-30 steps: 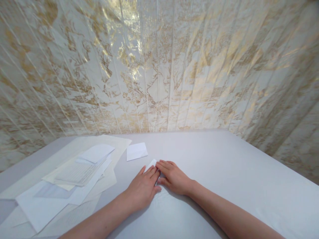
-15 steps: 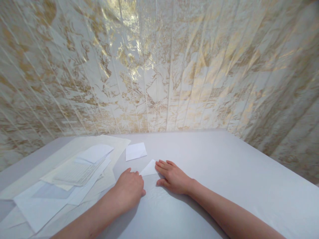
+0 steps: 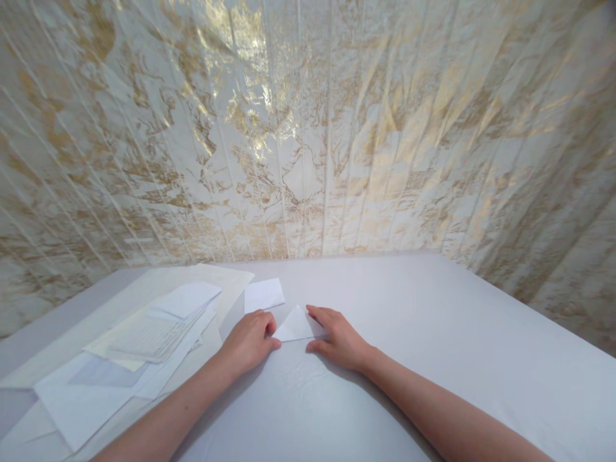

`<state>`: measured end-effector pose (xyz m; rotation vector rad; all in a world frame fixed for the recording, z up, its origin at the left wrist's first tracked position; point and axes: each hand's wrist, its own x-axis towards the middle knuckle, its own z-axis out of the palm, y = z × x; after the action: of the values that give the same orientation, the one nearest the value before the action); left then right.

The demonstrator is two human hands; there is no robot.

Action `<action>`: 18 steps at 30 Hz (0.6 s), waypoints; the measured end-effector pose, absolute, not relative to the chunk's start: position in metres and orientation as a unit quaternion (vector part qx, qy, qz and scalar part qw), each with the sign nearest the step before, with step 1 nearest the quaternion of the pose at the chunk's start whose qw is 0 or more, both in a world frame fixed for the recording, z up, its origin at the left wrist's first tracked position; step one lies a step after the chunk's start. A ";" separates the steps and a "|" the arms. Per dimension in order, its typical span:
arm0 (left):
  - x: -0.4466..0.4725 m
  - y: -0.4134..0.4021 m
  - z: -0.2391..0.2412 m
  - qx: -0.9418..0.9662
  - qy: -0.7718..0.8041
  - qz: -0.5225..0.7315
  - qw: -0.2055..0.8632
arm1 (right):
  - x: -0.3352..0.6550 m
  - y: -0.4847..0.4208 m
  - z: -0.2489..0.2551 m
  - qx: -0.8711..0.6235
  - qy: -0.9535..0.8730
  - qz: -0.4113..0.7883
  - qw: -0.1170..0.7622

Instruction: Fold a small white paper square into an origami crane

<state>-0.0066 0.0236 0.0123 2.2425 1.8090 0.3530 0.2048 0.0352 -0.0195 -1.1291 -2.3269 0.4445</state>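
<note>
A small white sheet of paper, folded into a triangle (image 3: 298, 326), lies flat on the table with its point facing away from me. At its left corner is my left hand (image 3: 248, 340), fingers curled and thumb close to the bent forefinger, with the corner between them. My right hand (image 3: 337, 337) rests around the right corner, thumb and fingers spread apart. Its fingers reach along the right slanting edge, and its thumb lies by the bottom edge. Part of the right corner is hidden under that hand.
A white folded paper (image 3: 264, 294) lies just beyond my left hand. To the left spreads a pile of loose papers (image 3: 86, 404), among them a sheet with writing (image 3: 149, 340). The white table (image 3: 433, 359) ends at a gold-patterned curtain (image 3: 298, 160).
My left hand has shifted slightly away from me and turned, bringing thumb and forefinger to the paper's left corner. My right fingers have slid off the paper's middle, uncovering more of the triangle.
</note>
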 end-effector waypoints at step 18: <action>-0.003 0.029 0.004 0.577 0.576 0.357 0.457 | 0.206 0.043 -0.024 -0.391 -0.717 0.365 0.446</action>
<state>-0.0028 0.0286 0.0035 1.4211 1.4188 0.8786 0.2061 0.0431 -0.0241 -0.9689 -1.7767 0.9037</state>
